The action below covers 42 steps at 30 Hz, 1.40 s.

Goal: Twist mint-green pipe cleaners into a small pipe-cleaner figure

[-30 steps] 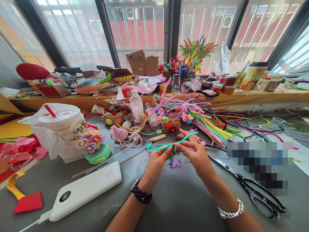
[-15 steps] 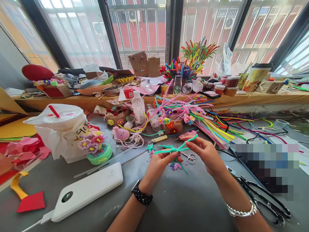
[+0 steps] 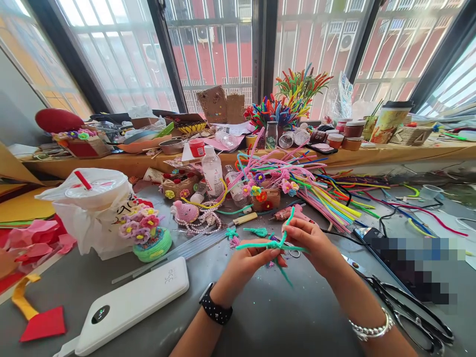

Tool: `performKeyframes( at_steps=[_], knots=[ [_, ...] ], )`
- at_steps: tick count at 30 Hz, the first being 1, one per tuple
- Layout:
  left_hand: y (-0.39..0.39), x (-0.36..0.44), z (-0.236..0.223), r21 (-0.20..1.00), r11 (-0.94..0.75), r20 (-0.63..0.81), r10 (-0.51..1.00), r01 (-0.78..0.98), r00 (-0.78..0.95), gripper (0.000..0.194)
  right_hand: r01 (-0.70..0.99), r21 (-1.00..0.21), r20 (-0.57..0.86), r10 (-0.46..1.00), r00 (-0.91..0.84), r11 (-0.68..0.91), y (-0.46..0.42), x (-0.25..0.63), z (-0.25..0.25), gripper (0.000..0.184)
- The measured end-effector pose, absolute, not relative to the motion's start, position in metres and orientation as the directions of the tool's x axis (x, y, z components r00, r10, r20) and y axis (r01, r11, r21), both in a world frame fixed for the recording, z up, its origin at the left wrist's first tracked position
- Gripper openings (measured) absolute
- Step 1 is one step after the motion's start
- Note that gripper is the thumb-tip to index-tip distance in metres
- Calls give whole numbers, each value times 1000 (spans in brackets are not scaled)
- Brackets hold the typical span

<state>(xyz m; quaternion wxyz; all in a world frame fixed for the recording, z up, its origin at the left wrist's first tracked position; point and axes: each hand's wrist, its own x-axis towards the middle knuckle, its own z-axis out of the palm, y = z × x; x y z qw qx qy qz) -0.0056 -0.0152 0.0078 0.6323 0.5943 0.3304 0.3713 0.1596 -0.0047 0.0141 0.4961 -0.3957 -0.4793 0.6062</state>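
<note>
Between my hands, above the grey table, is a green pipe cleaner piece (image 3: pixel 274 244) with several arms spreading from a twisted centre. My left hand (image 3: pixel 248 265) pinches it near the centre from the left and below. The fingers of my right hand (image 3: pixel 307 240) are closed on an upper arm that points upward. Behind the hands lie a small green pipe cleaner flower (image 3: pixel 231 233) and a green looped piece (image 3: pixel 256 231). A pink glue gun (image 3: pixel 293 213) lies just beyond my right hand. Small silver scissors are mostly hidden behind the fingers.
Large black-handled scissors (image 3: pixel 412 312) and a phone (image 3: pixel 386 263) lie at right. At left are a white power bank (image 3: pixel 136 307), a bagged drink cup (image 3: pixel 94 208) and a crocheted flower pot (image 3: pixel 152 244). Loose pipe cleaners (image 3: pixel 327 198), bottles and flower baskets crowd the back.
My right hand has turned an arm of the green piece from slanting right to nearly upright. Another arm now points right under my right fingers. The view has shifted slightly.
</note>
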Motion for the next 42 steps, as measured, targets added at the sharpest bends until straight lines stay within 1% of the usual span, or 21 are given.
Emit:
performKeyframes(
  at_steps=[2,5,10,14,18,21,23,26,27,29,31,34,36,38,40,42],
  knots=[
    [-15,-5,7,995,18,30,879,-96,476,20,-260,-963,-12,981,-195,-63,-4,158,13,22],
    [-14,-4,7,996,0,40,904,-92,425,22,-265,-964,25,987,-157,-17,-4,157,13,21],
    [-14,-4,9,998,-8,35,899,-64,437,22,-223,-975,48,991,-123,20,-4,155,12,22],
    [-14,-5,9,998,-53,68,889,-45,453,22,-232,-973,24,992,-121,-5,-4,155,14,21],
    [-16,-7,10,996,-73,84,849,-41,521,23,-308,-948,-19,981,-192,-78,-5,156,14,17],
    [-18,-8,11,994,-54,97,810,-91,578,21,-375,-917,-21,954,-300,-138,-6,155,12,16],
    [-19,-9,12,990,-47,118,803,-135,584,21,-414,-891,-22,927,-374,-188,-7,151,10,17],
    [-18,-10,13,980,-81,171,818,-184,549,23,-459,-847,-24,883,-468,-267,-9,141,6,19],
    [-17,-10,13,975,-99,191,825,-197,532,24,-477,-832,-24,879,-476,-282,-10,137,5,20],
    [-15,-10,11,964,-146,237,847,-221,476,24,-508,-805,-43,884,-465,-307,-10,132,2,20],
    [-13,-10,8,951,-215,288,878,-222,382,22,-519,-784,-91,890,-448,-342,-10,130,-2,18],
    [-12,-10,3,942,-289,326,909,-170,259,21,-519,-761,-149,884,-444,-389,-9,130,-10,14],
    [-12,-10,2,937,-311,341,913,-160,224,20,-534,-738,-161,876,-455,-412,-10,129,-16,10],
    [-14,-11,3,941,-298,330,914,-160,235,18,-559,-708,-165,870,-464,-432,-11,127,-20,9],
    [-14,-11,4,954,-249,285,923,-165,258,20,-564,-700,-161,867,-472,-438,-11,125,-20,11],
    [-13,-12,4,963,-184,231,940,-194,252,22,-508,-756,-157,868,-471,-412,-10,126,-18,14]
  ],
)
